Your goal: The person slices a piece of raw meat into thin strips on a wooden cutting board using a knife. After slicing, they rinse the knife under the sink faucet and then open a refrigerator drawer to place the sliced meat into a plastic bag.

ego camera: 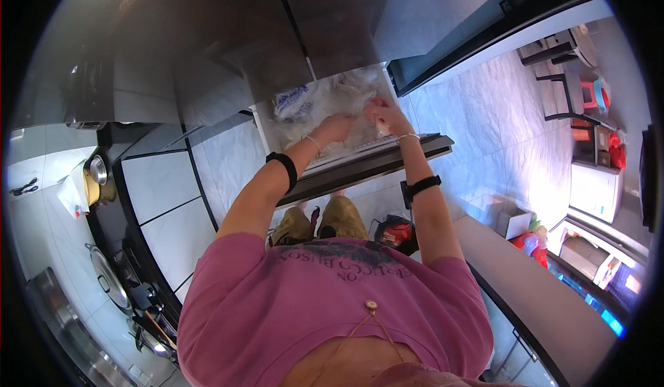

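A refrigerator's lower drawer [264,135] is pulled out in front of me, holding clear plastic bags [332,96]. One bag with blue-purple printing [293,101] lies at its left side. My left hand [338,128] reaches low among the bags, its fingertips partly hidden, so its grip is unclear. To the right, near the drawer front [363,171], my right hand [386,116] has its fingers bent around a bit of clear plastic. Whatever the bags contain is too blurred to make out.
Steel-coloured refrigerator doors [218,34] rise above the drawer. White-fronted cabinets [161,179] stand left, with a lidded pan [110,278] on the stove beyond. A red and black object [397,231] sits on the floor by my legs. Chairs [565,91] stand far right.
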Action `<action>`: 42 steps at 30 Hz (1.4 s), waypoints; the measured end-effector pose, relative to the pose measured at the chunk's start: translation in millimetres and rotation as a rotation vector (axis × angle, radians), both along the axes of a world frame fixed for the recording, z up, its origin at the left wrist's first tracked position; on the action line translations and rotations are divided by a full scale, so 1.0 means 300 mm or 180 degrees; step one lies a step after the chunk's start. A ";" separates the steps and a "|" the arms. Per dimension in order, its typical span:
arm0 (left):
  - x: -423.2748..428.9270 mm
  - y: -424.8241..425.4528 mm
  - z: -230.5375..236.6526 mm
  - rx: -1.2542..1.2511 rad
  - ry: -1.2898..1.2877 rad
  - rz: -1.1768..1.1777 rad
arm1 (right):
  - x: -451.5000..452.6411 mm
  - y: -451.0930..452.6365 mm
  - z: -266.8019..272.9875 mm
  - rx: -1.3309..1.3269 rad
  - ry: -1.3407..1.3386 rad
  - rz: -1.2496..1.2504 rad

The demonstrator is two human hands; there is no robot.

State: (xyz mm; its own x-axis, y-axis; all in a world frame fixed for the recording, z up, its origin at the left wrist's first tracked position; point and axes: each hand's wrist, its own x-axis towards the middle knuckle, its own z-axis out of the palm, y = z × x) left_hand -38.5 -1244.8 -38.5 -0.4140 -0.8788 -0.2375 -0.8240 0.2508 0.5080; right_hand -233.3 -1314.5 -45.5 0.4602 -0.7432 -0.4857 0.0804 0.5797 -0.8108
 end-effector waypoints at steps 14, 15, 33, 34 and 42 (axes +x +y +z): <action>0.203 0.121 0.015 0.1040 -0.1089 0.0340 | -0.166 -0.107 0.152 0.0692 -0.0441 -0.0205; 0.185 0.092 0.041 0.1161 -0.0870 0.0664 | -0.178 -0.124 0.174 0.0659 -0.0418 -0.0231; 0.100 -0.273 -0.202 0.1275 0.3061 0.3769 | -0.065 -0.052 0.272 -0.0043 0.0372 0.1144; 0.118 -0.282 -0.203 0.0835 0.2943 0.3617 | -0.061 -0.041 0.262 -0.0103 0.0425 0.1628; -0.091 -0.252 -0.103 -0.0049 0.1782 0.2796 | 0.095 0.040 0.043 -0.0704 0.1354 0.3250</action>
